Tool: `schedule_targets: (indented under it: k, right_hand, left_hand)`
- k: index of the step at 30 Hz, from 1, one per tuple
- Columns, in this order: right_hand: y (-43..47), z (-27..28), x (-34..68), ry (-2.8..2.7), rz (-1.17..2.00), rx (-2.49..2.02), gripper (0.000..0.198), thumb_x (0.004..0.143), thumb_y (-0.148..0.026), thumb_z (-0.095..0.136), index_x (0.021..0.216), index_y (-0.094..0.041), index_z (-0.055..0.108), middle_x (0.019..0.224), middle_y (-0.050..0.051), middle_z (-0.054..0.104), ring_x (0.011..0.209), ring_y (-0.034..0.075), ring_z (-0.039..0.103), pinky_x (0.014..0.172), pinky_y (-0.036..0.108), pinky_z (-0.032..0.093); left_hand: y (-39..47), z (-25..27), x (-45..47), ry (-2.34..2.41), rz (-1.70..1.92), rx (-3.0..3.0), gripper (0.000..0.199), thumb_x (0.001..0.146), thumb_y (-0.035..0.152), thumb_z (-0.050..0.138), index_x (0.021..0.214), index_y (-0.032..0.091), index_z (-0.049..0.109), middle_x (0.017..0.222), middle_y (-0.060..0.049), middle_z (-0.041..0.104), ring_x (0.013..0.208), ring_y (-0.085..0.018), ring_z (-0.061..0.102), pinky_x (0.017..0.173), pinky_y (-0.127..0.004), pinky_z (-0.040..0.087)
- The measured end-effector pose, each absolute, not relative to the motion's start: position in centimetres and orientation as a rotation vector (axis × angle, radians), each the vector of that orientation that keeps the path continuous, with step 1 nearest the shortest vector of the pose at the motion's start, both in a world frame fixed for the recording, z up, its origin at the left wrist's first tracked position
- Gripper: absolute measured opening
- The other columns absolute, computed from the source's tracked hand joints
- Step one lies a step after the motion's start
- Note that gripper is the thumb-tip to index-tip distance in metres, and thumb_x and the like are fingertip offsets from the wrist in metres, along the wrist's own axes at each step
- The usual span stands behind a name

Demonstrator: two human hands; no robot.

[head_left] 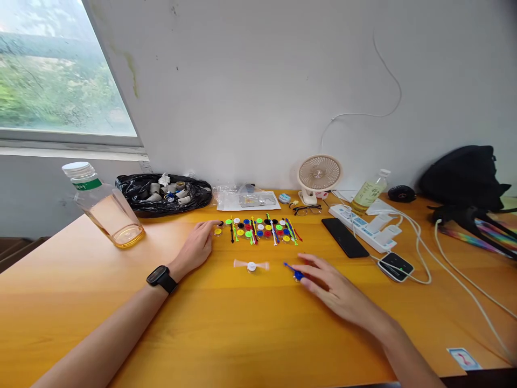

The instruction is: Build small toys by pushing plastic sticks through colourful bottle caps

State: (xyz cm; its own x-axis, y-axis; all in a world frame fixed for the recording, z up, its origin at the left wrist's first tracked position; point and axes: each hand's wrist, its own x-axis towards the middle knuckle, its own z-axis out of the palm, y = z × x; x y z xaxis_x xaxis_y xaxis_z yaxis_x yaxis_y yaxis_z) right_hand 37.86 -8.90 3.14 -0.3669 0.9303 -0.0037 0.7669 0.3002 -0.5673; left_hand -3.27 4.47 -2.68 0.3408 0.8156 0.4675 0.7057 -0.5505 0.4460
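with the right hand (335, 288) resting loose fingers on the blue spinner (297, 275) on the worktop (226, 328), and the left hand (197, 245) released beside the coloured pieces (260, 229), a light fingertip pinch looks best.

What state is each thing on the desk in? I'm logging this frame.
left hand: flat, fingertips at the coloured pieces.
right hand: on a blue spinner.
white spinner: lying untouched.
water bottle: capped, tilted.
black bag: open.
phone: screen dark.
fan: upright.
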Motion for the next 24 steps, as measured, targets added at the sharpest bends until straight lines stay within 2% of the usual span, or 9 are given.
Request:
schedule_targets:
  k: [5,9,13,19,24]
  right_hand:
    - [-10.4,2.4,36.3,-2.28,0.743,-1.417,0.029,0.106,-0.048,0.055,0.117,-0.028,0.073,0.158,0.008,0.052,0.147,0.029,0.051,0.123,0.047,0.042]
    - [-12.1,2.2,34.3,-2.371,0.713,-1.28,0.022,0.107,-0.038,0.055,0.118,-0.028,0.072,0.159,0.008,0.052,0.143,0.024,0.056,0.119,0.038,0.047]
    - [-13.8,1.9,31.8,-2.493,0.559,-1.089,0.02,0.105,-0.029,0.058,0.121,-0.025,0.07,0.154,0.011,0.056,0.136,0.022,0.062,0.113,0.032,0.051]
    - [-14.2,1.2,28.5,-2.686,0.247,-0.762,0.02,0.106,-0.026,0.054,0.121,-0.019,0.065,0.134,0.013,0.069,0.121,0.023,0.067,0.105,0.034,0.053]
    - [-12.9,0.2,27.4,-2.719,0.027,-0.608,0.018,0.106,-0.024,0.053,0.119,-0.018,0.063,0.113,0.013,0.074,0.104,0.023,0.066,0.096,0.037,0.052]
  left_hand:
    - [3.9,-2.1,-3.0,1.415,1.029,2.39,0.036,0.108,0.028,0.04,0.142,0.023,0.053,0.138,-0.011,0.065,0.129,-0.03,0.057,0.11,-0.05,0.047]
    - [3.8,-2.0,-2.8,1.437,0.986,2.374,0.038,0.109,0.038,0.045,0.142,0.023,0.053,0.139,-0.011,0.065,0.131,-0.031,0.056,0.111,-0.051,0.046]
    - [3.9,-2.1,-2.8,1.444,0.977,2.382,0.038,0.109,0.039,0.044,0.142,0.022,0.053,0.14,-0.011,0.065,0.131,-0.03,0.055,0.112,-0.051,0.046]
    - [3.5,-1.6,-2.5,1.452,0.99,2.494,0.037,0.109,0.034,0.043,0.143,0.022,0.053,0.137,-0.012,0.065,0.127,-0.03,0.057,0.109,-0.05,0.049]
    - [1.8,1.7,-1.5,1.191,0.828,3.054,0.039,0.105,0.022,0.05,0.143,0.026,0.058,0.143,-0.01,0.064,0.136,-0.033,0.051,0.112,-0.054,0.044]
